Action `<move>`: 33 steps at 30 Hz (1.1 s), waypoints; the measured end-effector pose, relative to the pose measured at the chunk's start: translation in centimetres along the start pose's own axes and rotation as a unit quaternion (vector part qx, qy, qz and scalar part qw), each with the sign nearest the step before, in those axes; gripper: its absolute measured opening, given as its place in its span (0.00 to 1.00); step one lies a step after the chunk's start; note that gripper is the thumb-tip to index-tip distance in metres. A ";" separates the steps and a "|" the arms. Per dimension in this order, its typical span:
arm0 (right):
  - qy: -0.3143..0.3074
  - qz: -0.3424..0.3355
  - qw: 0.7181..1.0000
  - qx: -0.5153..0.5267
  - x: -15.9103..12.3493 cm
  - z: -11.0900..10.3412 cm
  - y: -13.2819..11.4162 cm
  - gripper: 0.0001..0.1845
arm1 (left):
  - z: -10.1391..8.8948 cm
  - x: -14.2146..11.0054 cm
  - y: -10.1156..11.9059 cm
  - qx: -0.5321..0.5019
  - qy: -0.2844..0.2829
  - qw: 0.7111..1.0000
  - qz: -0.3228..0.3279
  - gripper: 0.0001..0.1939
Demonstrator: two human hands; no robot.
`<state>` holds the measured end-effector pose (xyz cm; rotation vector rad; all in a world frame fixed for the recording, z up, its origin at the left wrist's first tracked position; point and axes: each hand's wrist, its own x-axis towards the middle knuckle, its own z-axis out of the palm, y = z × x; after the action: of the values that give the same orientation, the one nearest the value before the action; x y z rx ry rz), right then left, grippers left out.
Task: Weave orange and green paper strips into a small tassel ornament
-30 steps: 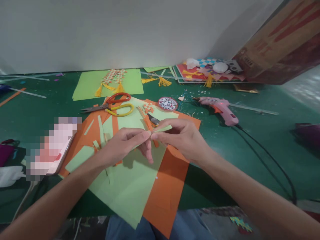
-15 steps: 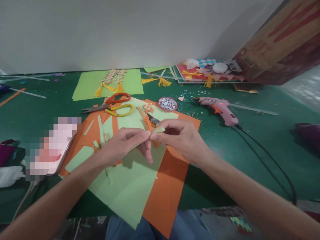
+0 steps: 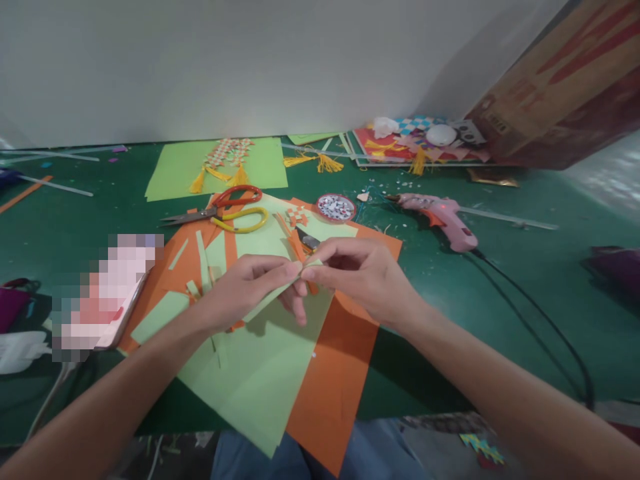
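My left hand [image 3: 260, 283] and my right hand [image 3: 360, 277] meet over the middle of the sheets, both pinching one light green paper strip [image 3: 270, 300]. The strip slants down to the left beneath my left fingers, and its other end shows at my right thumb. Below lie light green paper [image 3: 260, 387] and orange paper [image 3: 345, 353], overlapping. Just beyond my fingers are orange strips [image 3: 296, 244], a dark blade-like tool [image 3: 307, 239], partly hidden, and a small orange-and-white woven paper piece [image 3: 297, 215]. Red-and-yellow-handled scissors [image 3: 220, 212] rest on the sheets, blades to the left.
A pink glue gun [image 3: 443, 217] lies at right, its black cord [image 3: 540, 313] running to the table edge. A dish of small beads [image 3: 336, 208] stands behind my hands. A blurred phone [image 3: 110, 293] is at left. Woven pieces with yellow tassels [image 3: 227, 160] lie at the back.
The green strip has shifted down and left through my fingers: more of it shows below my left hand, less beyond my right thumb. Both hands stay nearly in place.
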<state>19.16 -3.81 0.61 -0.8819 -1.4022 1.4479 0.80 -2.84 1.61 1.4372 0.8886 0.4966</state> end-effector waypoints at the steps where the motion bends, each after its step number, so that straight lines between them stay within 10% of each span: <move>1: 0.008 0.000 1.000 -0.009 0.0 -0.1 0.0 0.10 | 0.0 0.0 0.0 0.000 0.001 1.000 -0.001 0.18; 33: 0.048 -0.021 0.996 -0.067 0.1 -0.2 -0.8 0.12 | 0.4 -0.1 0.0 0.083 0.000 0.997 0.008 0.17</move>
<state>19.43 -3.68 1.34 -0.9872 -1.4487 1.2743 1.07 -3.16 1.58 1.5966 0.9354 0.4428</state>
